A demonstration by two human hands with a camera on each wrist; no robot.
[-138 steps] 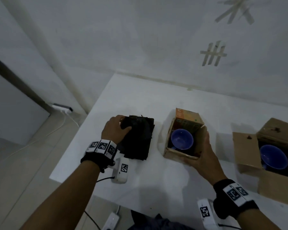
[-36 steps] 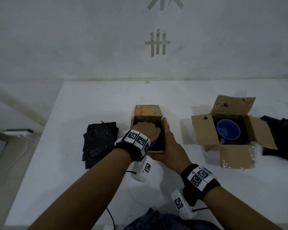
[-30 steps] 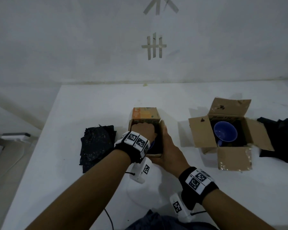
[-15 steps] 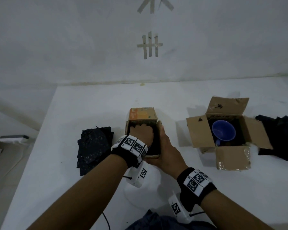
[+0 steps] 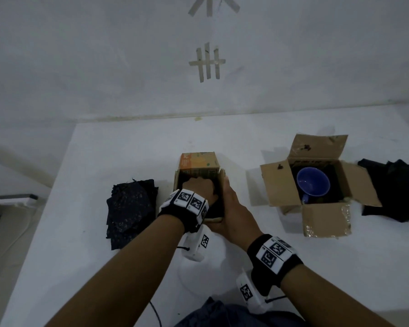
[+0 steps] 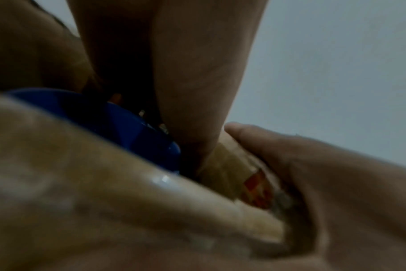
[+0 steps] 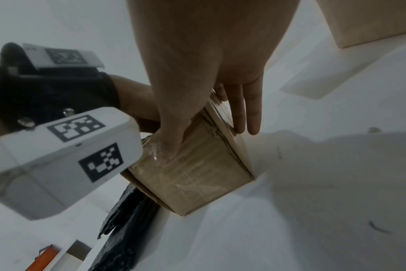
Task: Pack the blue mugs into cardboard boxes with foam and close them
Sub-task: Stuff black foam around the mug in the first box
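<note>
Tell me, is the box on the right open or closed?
Open. The four flaps of the right box are spread outward, and the blue mug inside shows from above.

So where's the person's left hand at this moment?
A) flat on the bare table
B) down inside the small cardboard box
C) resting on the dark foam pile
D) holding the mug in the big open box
B: the left hand is pushed down into the small box, while the right hand steadies it from the side.
</note>
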